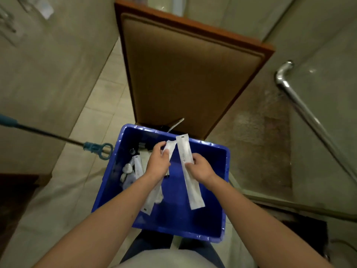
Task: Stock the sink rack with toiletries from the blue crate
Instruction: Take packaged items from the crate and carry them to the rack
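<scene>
Both hands over the blue plastic crate [208,151]: left hand [157,163] grips a white sachet [170,148], right hand [201,167] pinches a long white paper packet [190,178] (2 packets up).

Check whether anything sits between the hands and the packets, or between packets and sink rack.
Nothing does: the left hand pinches one white packet and the right hand grips a second packet, both over the blue crate. The sink rack is out of view, so that path cannot be judged.
</scene>
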Demonstrator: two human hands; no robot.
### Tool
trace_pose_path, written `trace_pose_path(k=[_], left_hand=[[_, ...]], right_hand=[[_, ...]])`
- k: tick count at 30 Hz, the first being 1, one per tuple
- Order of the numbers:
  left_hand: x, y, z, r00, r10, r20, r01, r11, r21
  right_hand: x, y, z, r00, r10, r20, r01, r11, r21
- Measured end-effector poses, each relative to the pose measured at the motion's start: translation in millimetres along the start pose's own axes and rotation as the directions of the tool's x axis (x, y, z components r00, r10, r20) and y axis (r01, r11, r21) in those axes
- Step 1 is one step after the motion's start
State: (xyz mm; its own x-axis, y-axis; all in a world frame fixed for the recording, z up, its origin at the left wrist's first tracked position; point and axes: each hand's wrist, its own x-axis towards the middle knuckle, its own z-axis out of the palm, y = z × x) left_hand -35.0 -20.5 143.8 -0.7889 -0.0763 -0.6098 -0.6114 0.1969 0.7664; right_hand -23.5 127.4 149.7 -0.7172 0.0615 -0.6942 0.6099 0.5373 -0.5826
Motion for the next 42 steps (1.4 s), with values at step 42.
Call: trace_pose_path(k=[42], left_hand=[[-379.4, -19.0, 263.6, 0.431, -0.092, 0.898, -0.452, 0.839, 0.303]], right_hand=[[-450.3, 298.5, -65.1, 0.759, 0.448, -0.473, 0.297, 0.408, 0.863]])
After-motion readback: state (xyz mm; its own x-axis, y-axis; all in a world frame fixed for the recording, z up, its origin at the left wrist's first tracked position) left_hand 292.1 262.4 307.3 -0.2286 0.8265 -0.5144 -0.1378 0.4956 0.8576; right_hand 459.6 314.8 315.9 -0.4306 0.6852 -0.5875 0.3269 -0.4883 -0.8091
